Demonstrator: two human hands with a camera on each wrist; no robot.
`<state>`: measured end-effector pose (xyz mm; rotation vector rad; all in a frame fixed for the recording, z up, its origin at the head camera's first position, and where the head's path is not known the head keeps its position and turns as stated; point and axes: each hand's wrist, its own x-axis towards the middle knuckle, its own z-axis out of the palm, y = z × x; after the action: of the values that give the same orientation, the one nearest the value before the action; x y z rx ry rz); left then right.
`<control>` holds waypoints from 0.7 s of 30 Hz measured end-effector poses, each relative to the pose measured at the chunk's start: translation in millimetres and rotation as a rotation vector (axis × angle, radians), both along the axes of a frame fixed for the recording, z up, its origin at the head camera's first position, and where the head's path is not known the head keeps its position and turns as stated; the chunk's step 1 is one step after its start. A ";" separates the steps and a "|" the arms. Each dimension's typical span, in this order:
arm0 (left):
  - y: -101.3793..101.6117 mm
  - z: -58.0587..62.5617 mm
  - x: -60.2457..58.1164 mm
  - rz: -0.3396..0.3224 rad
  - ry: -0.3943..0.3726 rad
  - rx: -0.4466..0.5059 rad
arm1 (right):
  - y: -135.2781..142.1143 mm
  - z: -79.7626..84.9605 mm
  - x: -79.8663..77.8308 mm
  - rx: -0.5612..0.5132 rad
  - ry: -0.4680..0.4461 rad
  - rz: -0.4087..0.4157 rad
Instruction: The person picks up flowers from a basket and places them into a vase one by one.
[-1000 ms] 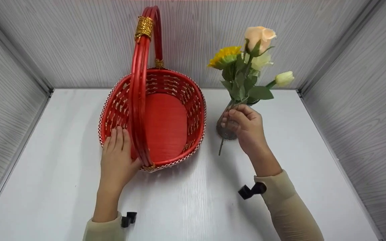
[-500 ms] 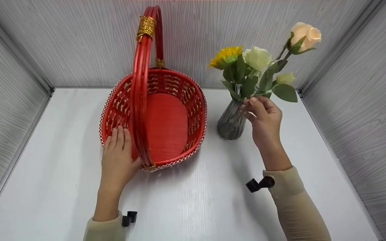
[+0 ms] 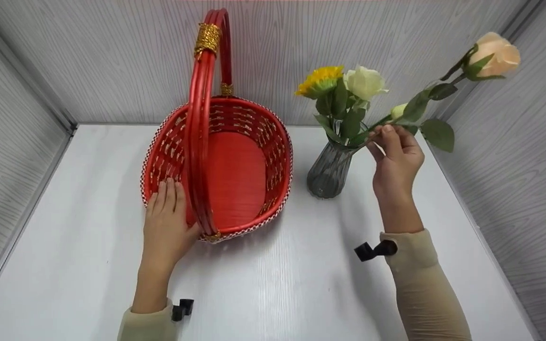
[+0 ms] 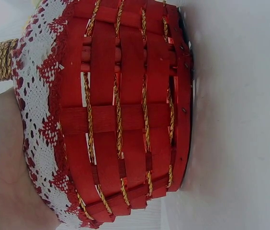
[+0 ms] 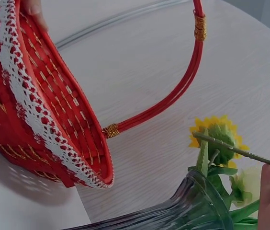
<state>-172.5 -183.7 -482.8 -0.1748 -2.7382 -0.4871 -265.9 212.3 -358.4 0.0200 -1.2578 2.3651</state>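
In the head view, my right hand pinches the green stem of a peach rose between thumb and fingers, to the right of the vase. The bloom tilts up and right; the bare stem crosses in front of the sunflower in the right wrist view. A grey ribbed glass vase holds a sunflower, a white rose and a pale bud. My left hand rests over the near-left rim of a red woven basket, its fingers straight and reaching inside.
The basket's tall red handle, bound with gold cord, arches high over it. White lace trims its rim. Basket and vase stand on a white table, with grey wood-grain panels behind and at both sides.
My right hand has drawn the peach rose out of the vase, up and to the right; its bloom now leans far right of the other flowers. My left hand and the basket stay put.
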 end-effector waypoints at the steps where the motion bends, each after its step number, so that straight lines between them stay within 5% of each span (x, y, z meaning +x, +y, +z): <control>1: -0.2 -0.2 0.0 0.000 -0.001 0.000 | 1.4 1.0 -1.0 -0.007 0.006 -0.015; 21: -0.2 -1.7 -0.6 -0.001 0.025 0.001 | 13.7 10.2 -14.6 -0.082 0.028 -0.167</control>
<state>-173.1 -184.0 -484.5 -0.1807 -2.7136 -0.4831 -280.5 226.0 -348.2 -0.0748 -1.1040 2.2625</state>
